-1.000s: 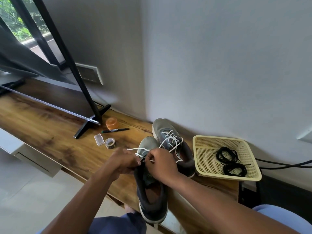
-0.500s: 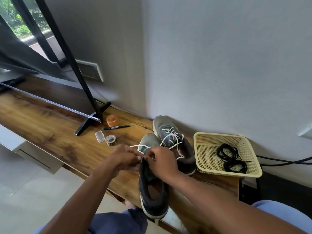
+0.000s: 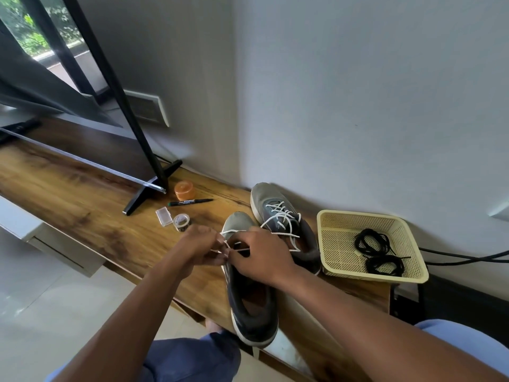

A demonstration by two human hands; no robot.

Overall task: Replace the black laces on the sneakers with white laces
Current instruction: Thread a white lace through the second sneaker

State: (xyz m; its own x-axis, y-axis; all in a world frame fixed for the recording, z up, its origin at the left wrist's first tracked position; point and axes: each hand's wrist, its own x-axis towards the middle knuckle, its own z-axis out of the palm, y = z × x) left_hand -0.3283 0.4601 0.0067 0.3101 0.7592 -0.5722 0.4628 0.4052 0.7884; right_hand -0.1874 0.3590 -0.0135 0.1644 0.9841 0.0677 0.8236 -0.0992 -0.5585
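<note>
While the far sneaker (image 3: 286, 230) is already sitting laced in white beside the basket (image 3: 413, 271) holding the black laces (image 3: 377, 252), both hands are working the white lace (image 3: 232, 245) over the near sneaker (image 3: 248, 299) on the table (image 3: 82, 216). The left hand (image 3: 198, 248) and right hand (image 3: 261, 256) are each pinching a strand, fingers curled in a closed grip. To my eye they are doing best by keeping both ends even and drawing each crossing snug before moving on.

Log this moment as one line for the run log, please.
step: lacing near sneaker | both hands pinch white lace | far sneaker laced white | black laces in basket
</note>
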